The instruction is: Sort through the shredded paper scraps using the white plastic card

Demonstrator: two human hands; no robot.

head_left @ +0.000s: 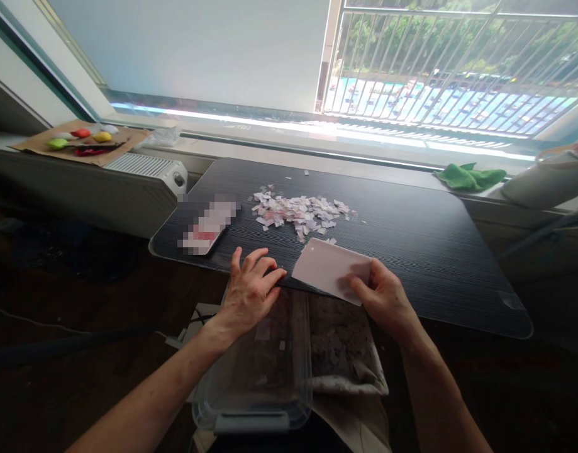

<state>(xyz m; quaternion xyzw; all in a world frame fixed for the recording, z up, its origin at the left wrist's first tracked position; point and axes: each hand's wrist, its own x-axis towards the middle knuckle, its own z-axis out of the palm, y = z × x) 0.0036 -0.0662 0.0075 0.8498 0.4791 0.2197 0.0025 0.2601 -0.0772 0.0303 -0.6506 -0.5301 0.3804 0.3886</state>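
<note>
Between the thumb and fingers of my right hand (387, 294) is a flat, pale scraper card (329, 269), broad side toward me. Its far left corner lies close to a loose heap of small paper scraps (300, 212) on the black table (411, 239). My left hand (253, 283) is spread at the table's near edge, fingers apart, holding nothing. Below it, a clear plastic box (251, 390) with a few scraps inside sits under the table edge. Left of the heap lies a blurred-out rectangular item (209, 223), which I cannot make out.
A green cloth (472, 176) lies on the sill at the right. On the left, a brown board (123, 139) holds several coloured lumps, beside a white radiator (144, 170). A stained cloth-like sheet (348, 340) is right of the box. A cable (38, 322) crosses the floor.
</note>
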